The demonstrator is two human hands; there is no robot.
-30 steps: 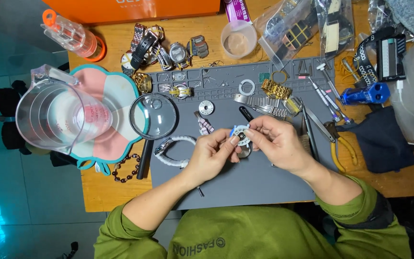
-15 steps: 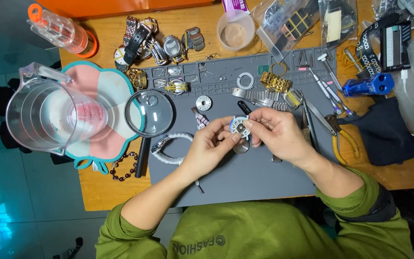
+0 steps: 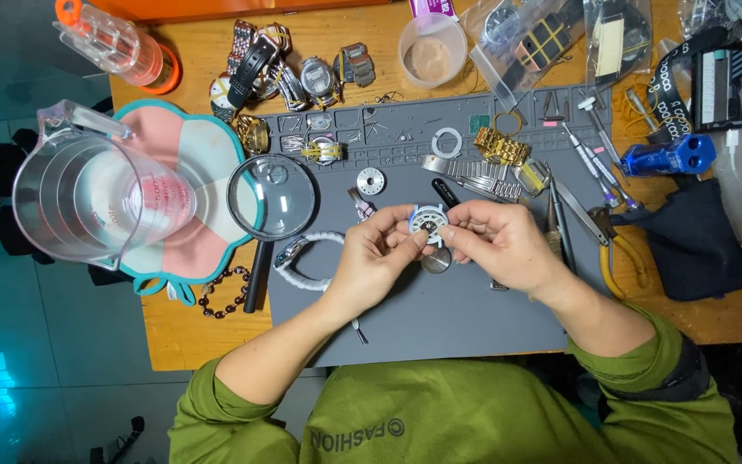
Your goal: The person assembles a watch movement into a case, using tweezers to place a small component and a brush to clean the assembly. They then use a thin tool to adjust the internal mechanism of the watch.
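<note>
Fingertips [image 3: 412, 234] of both hands pinch one small round watch part [image 3: 428, 222] from opposite sides, above the middle of the grey work mat [image 3: 440, 318]. Left hand [image 3: 375, 258] closes thumb and forefinger on its left edge; right hand [image 3: 500, 241] closes on its right edge. Part: disc-shaped, pale blue-white outer ring, silvery inner face with dark centre; finer detail too small to tell. Just below it a dull metal disc [image 3: 435, 260] lies on the mat, partly hidden by the fingers. Near the left hand: white-banded watch [image 3: 307, 252], magnifying glass [image 3: 272, 198]. Right of the right hand: yellow-handled pliers [image 3: 616, 258]. Clear measuring jug [image 3: 88, 193] far left.
</note>
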